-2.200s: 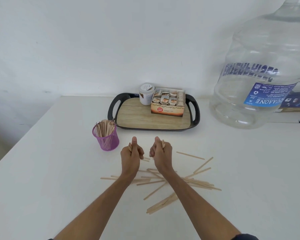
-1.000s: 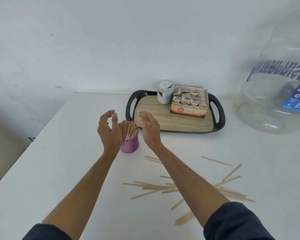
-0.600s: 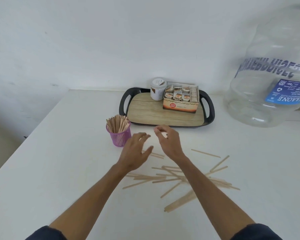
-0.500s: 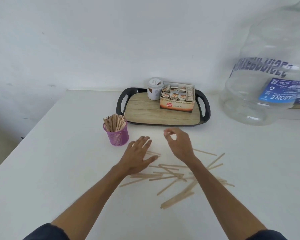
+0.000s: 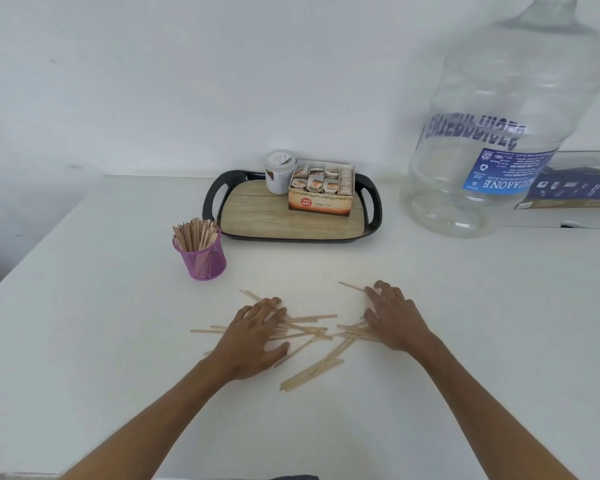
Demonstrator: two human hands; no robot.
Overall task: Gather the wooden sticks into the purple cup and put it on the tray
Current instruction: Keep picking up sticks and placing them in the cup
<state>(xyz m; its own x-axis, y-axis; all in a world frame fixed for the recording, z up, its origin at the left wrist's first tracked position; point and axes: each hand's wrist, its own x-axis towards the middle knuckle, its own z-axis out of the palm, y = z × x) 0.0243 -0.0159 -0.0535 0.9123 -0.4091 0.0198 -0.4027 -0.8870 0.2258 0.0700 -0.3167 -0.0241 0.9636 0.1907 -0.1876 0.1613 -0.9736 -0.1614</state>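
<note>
A purple mesh cup (image 5: 203, 259) packed with wooden sticks stands on the white table, left of and in front of the tray (image 5: 373, 216). Several loose wooden sticks (image 5: 314, 330) lie scattered on the table nearer to me. My left hand (image 5: 253, 336) lies flat, palm down, on the left part of the scatter with fingers spread. My right hand (image 5: 394, 317) rests palm down on the right part, its fingertips touching one far stick. Neither hand has lifted a stick.
The black-rimmed, wood-patterned tray carries a white jar (image 5: 278, 171) and an open tea-bag box (image 5: 321, 190) at its back. A large clear water jug (image 5: 510, 133) stands at the right rear. The table's left edge (image 5: 32, 244) runs diagonally.
Both hands left the cup, where they had dropped sticks, came back toward me and now press down flat on the loose sticks. The cup holds more sticks than before.
</note>
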